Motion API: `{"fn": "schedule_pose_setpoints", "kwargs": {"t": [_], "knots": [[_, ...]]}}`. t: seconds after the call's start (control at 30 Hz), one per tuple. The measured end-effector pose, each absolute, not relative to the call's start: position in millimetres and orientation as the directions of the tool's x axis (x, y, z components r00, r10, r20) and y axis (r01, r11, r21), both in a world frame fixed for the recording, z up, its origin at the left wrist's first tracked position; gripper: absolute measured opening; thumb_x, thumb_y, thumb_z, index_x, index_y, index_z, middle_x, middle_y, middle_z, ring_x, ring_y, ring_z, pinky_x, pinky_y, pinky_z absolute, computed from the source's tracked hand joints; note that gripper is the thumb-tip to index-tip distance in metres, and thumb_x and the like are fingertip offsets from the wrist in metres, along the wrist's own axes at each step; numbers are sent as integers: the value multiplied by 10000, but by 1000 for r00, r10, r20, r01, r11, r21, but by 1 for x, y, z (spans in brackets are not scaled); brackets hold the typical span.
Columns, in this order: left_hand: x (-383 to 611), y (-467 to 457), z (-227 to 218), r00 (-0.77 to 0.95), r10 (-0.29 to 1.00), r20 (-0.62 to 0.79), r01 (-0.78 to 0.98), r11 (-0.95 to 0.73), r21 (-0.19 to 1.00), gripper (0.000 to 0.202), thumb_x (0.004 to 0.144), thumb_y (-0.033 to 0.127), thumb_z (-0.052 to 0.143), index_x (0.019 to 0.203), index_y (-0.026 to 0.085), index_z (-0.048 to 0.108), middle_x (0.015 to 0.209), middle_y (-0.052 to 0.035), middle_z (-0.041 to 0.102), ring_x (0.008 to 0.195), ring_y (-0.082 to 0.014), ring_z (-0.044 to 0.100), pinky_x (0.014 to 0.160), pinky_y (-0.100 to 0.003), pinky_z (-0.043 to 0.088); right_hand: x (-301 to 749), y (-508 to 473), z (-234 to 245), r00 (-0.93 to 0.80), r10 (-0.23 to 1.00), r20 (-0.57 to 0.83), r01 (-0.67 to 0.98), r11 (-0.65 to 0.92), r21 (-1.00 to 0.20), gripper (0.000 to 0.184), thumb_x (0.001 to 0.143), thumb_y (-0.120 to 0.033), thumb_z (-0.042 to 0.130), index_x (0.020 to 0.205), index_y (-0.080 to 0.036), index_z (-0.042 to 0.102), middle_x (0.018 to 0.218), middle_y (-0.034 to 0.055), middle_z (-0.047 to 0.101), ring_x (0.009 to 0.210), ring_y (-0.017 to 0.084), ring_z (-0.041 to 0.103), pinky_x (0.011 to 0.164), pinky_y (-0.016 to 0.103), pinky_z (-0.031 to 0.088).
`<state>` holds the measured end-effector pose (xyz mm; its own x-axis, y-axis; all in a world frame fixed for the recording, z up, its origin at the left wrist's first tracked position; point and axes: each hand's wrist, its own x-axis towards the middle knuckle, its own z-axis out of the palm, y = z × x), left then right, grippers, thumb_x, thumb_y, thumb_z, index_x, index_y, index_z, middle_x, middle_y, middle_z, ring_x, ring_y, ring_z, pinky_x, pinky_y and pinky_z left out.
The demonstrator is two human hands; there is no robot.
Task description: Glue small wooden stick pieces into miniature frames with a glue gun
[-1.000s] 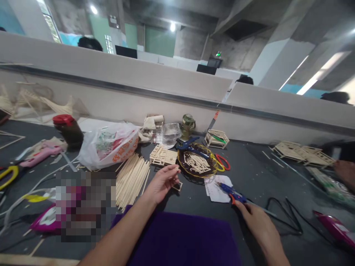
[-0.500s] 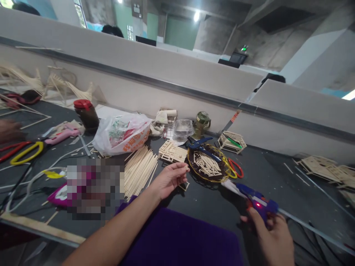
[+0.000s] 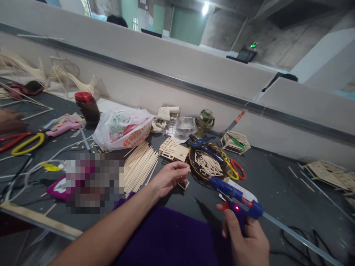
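Observation:
My left hand [image 3: 169, 177] hovers over the dark table [image 3: 266, 177], its fingertips pinched on a short wooden stick [image 3: 188, 169]. Just below it lies a small stick frame [image 3: 183, 185]. My right hand [image 3: 245, 240] is wrapped round the grip of a blue glue gun [image 3: 235, 197] with a red light on; the nozzle points left toward the left hand. A round tray of short sticks [image 3: 206, 164] lies just beyond both hands. A pile of long sticks [image 3: 138, 166] lies to the left of my left hand.
Purple cloth [image 3: 172, 240] covers my lap. A printed plastic bag [image 3: 123, 129], red-lidded jar [image 3: 86, 107], stick structures [image 3: 172, 149], blue pliers [image 3: 201, 142], scissors [image 3: 237, 168] and a green jar [image 3: 204, 122] crowd the back. Yellow scissors [image 3: 26, 144] and a pink glue gun [image 3: 62, 127] lie left. A partition wall [image 3: 166, 74] bounds the table.
My right hand has picked the blue glue gun up off the paper and brought it left toward my left hand. The left hand has stayed pinched on its stick.

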<state>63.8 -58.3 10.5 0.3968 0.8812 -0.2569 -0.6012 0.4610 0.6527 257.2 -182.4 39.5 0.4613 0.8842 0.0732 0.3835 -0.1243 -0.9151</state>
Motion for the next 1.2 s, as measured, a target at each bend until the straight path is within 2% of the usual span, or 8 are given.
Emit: {"fn": "schedule_pose_setpoints", "kwargs": {"t": [0.1, 0.47, 0.77, 1.2], "knots": [[64, -59, 10, 397, 887, -235, -593, 444, 672, 273, 603, 195, 842, 822, 130, 692, 738, 4, 647, 595, -69, 586, 633, -221, 513, 244, -178, 38, 441, 893, 94, 366, -83, -927, 428, 756, -531, 647, 934, -142, 669, 652, 16, 641, 456, 107, 472, 458, 242, 423], [63, -61, 14, 418, 881, -220, -591, 448, 671, 295, 568, 217, 860, 798, 123, 701, 708, 4, 646, 565, -74, 583, 623, -230, 506, 233, -175, 38, 393, 914, 103, 313, -28, -949, 357, 789, -488, 632, 887, -145, 658, 532, -31, 531, 454, 105, 444, 456, 234, 377], [64, -61, 16, 420, 878, -231, -592, 457, 663, 308, 560, 205, 863, 818, 128, 712, 727, -2, 661, 576, -76, 592, 621, -228, 501, 234, -176, 37, 370, 920, 126, 345, -11, -939, 335, 829, -472, 597, 892, -146, 639, 602, -8, 571, 473, 102, 448, 475, 235, 386], [64, -61, 12, 425, 880, -211, -578, 443, 685, 279, 578, 221, 854, 802, 130, 715, 725, -2, 657, 589, -82, 592, 640, -244, 503, 232, -175, 38, 375, 919, 120, 345, -18, -938, 340, 812, -503, 606, 835, -163, 618, 537, -32, 519, 461, 102, 443, 460, 224, 368]]}}
